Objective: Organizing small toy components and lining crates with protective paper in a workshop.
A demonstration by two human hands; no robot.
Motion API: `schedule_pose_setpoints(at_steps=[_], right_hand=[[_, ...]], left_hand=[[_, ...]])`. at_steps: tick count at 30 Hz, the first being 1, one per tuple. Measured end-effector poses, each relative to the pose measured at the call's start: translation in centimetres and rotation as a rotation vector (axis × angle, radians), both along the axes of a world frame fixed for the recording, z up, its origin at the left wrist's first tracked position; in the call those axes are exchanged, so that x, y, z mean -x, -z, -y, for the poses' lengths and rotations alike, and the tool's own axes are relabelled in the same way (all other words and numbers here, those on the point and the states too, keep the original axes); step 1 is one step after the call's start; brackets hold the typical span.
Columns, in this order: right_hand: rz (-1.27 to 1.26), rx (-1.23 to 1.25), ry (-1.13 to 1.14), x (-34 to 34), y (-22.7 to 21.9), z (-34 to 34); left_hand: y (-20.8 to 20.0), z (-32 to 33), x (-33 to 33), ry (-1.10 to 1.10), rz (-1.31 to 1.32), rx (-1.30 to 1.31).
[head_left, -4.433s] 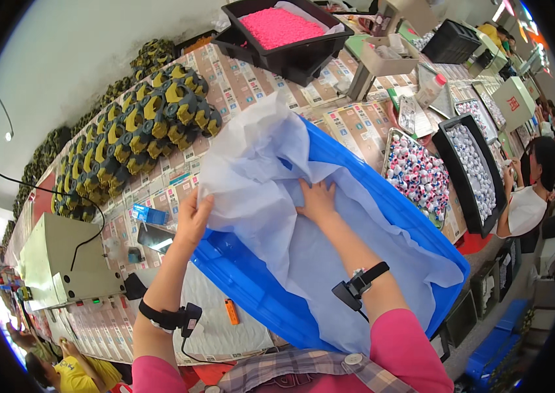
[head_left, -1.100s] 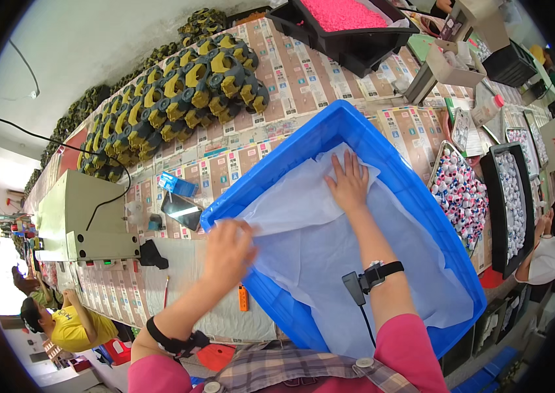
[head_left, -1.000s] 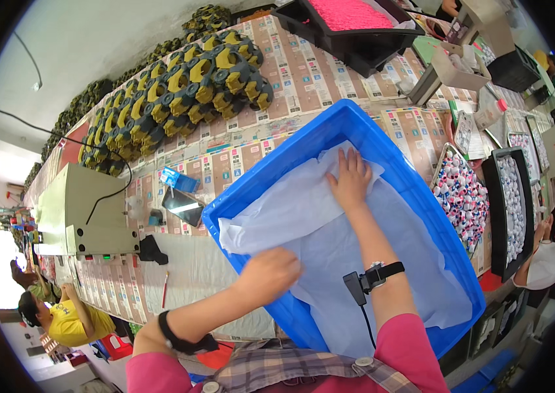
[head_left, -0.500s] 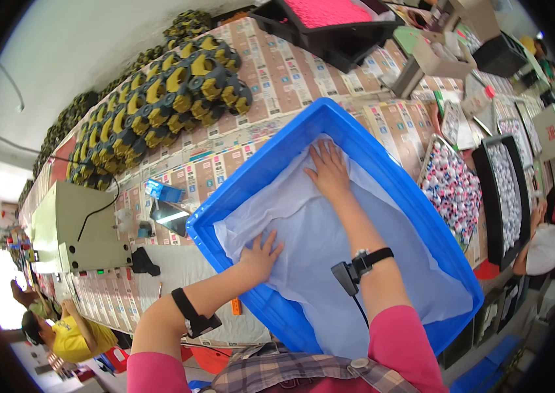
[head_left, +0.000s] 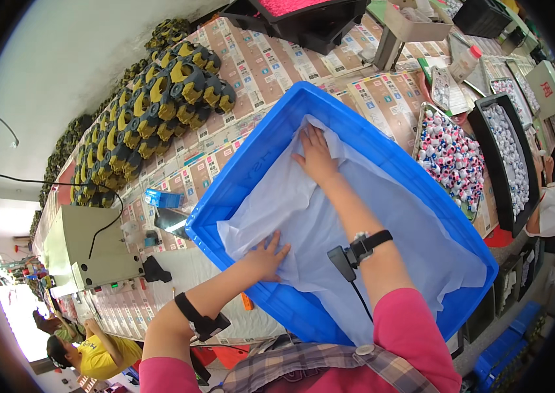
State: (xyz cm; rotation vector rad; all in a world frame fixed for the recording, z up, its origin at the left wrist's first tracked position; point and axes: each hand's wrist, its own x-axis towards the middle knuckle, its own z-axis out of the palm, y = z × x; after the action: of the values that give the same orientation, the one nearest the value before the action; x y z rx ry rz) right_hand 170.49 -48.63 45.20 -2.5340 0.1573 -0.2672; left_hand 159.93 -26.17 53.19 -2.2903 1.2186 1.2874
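A large blue plastic tub [head_left: 349,118] stands at an angle in front of me. Thin white translucent sheeting [head_left: 356,216] lies in it, wrinkled along its left part and spread over the bottom. My left hand [head_left: 266,259] presses on the sheeting by the tub's left wall, fingers spread. Near the far corner my right hand [head_left: 317,157] lies on the sheeting with its fingers stretched out. Neither hand grips anything. Along the left wall the sheeting's edge stops short of the rim, leaving blue plastic bare.
Stacked dark and yellow moulded parts [head_left: 153,111] fill the table's far left. A grey-green metal box [head_left: 97,252] stands left. To the right are a tray of small coloured pieces [head_left: 451,157] and a black tray [head_left: 510,154]. A person in yellow [head_left: 104,354] sits lower left.
My right hand has shifted slightly left and farther toward the tub's far corner, and the sheeting there sits higher against the wall. The whole view has also turned a little.
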Motion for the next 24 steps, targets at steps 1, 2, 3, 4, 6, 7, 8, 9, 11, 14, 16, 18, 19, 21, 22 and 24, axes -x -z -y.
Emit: schedule_pose_setpoints(at_steps=[1, 2, 3, 4, 6, 7, 8, 9, 11, 14, 16, 18, 19, 21, 22, 24], right_hand=[[0.038, 0.068, -0.011, 0.2, -0.1, -1.4], [0.063, 0.156, 0.004, 1.1, -0.1, -1.8], [0.085, 0.245, 0.021, 1.9, -0.1, -2.2], [0.081, 0.254, 0.054, 2.9, -0.1, -2.4], [0.049, 0.241, 0.098, 3.5, 0.4, -2.6], [0.033, 0.213, 0.102, 3.7, 0.8, -2.0], [0.018, 0.183, 0.108, 3.7, 1.0, -1.7], [-0.014, 0.173, 0.102, 3.7, 0.9, -1.8], [-0.022, 0.158, 0.094, 2.9, 0.9, -2.5], [0.032, 0.166, 0.096, 2.9, 1.5, -1.5], [0.082, 0.169, 0.083, 3.3, 1.5, -0.7], [0.158, 0.132, 0.045, 3.0, 1.6, -0.2], [0.164, 0.118, 0.030, 2.5, 1.4, -0.9], [0.102, 0.012, 0.038, 2.1, 0.5, -1.7], [0.082, 0.054, 0.092, 3.0, 1.4, -0.5], [0.091, 0.100, 0.118, 3.1, 1.2, -0.4]], left_hand=[[-0.3, -0.2, -0.5, -0.012, 0.008, 0.038], [-1.0, 0.7, -1.4, 0.010, -0.001, 0.050], [-2.0, 1.8, -2.8, -0.176, -0.079, 0.131], [-2.9, 3.0, -3.5, -0.353, -0.164, 0.206], [-3.1, 4.1, -4.2, -0.518, 0.238, 0.549], [-2.1, 4.3, -4.8, -0.450, 0.365, 0.558], [-0.8, 3.6, -5.7, -0.381, 0.491, 0.572], [0.6, 2.3, -6.3, -0.328, 0.399, 0.378], [1.9, -0.1, -6.6, -0.193, 0.474, 0.153], [1.6, -1.1, -7.5, -0.209, 0.479, -0.180], [2.2, -0.9, -8.2, -0.114, 0.433, -0.235], [2.2, -0.6, -8.4, -0.045, 0.399, -0.301], [1.2, -0.5, -8.4, -0.016, 0.472, -0.342], [-0.5, 1.1, -7.7, -0.048, 0.558, -0.194], [-0.4, 3.4, -6.9, -0.096, 0.563, 0.009], [0.3, 4.7, -4.8, -0.212, 0.467, 0.381]])
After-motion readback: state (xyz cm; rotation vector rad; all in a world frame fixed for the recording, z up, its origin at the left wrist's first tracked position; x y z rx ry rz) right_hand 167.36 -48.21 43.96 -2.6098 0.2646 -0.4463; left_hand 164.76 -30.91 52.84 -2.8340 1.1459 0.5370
